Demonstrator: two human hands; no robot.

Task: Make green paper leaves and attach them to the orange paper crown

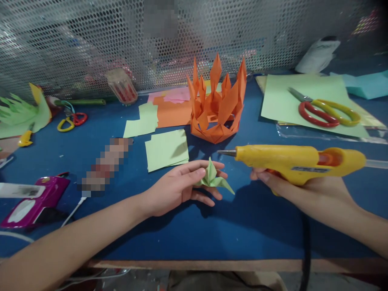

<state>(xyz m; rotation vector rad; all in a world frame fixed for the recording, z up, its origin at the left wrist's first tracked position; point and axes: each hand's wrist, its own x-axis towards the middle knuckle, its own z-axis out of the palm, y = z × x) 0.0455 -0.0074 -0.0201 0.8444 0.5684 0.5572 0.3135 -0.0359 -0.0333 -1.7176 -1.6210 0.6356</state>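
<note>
My left hand (184, 182) pinches a small folded piece of light green paper (212, 176), shaped like an origami crane, between thumb and fingers. In my right hand (318, 198) is a yellow hot glue gun (279, 157), its metal nozzle pointing left, just above and apart from the green paper. A clear glue stick (376, 163) sticks out of the gun's back end. Beyond my hands stands an orange folded-paper crown (216, 129) with tall pointed pieces. Beside my left hand lies a stack of light green paper squares (166, 149).
On the blue table (127, 238), scissors with red and yellow handles (318, 113) rest on green sheets (273, 97) at right; another pair of scissors (72, 121) lies left. A phone (106, 165), a purple device (38, 202) and a plastic jar (123, 87) are also left. A perforated metal screen (91, 44) borders the back.
</note>
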